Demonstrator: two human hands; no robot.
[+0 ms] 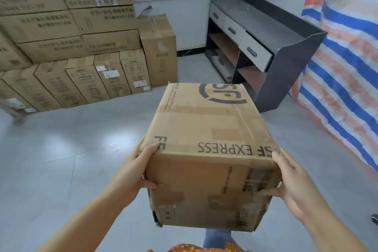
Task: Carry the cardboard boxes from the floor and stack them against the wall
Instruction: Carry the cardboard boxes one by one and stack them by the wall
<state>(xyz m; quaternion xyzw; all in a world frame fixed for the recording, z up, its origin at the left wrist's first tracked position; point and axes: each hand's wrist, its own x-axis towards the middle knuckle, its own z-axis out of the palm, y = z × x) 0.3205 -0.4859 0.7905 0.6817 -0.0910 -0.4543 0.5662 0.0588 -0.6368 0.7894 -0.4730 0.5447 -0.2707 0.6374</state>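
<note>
A brown cardboard box (208, 141) printed "SF EXPRESS" hangs above the floor in front of me, its taped top facing up. My left hand (136, 170) clamps its near left edge, thumb on top. My right hand (290, 180) presses its near right side, fingers spread across the front face. A large stack of cardboard boxes (81, 37) stands against the white wall at the far left, with a tall single box (158, 51) at its right end.
A black desk with grey drawers (261, 43) stands at the back right. A blue, white and orange striped tarp (345, 63) hangs on the right. Grey floor tiles (61, 149) stretch between me and the stack. A shoe tip (374, 218) shows at the right edge.
</note>
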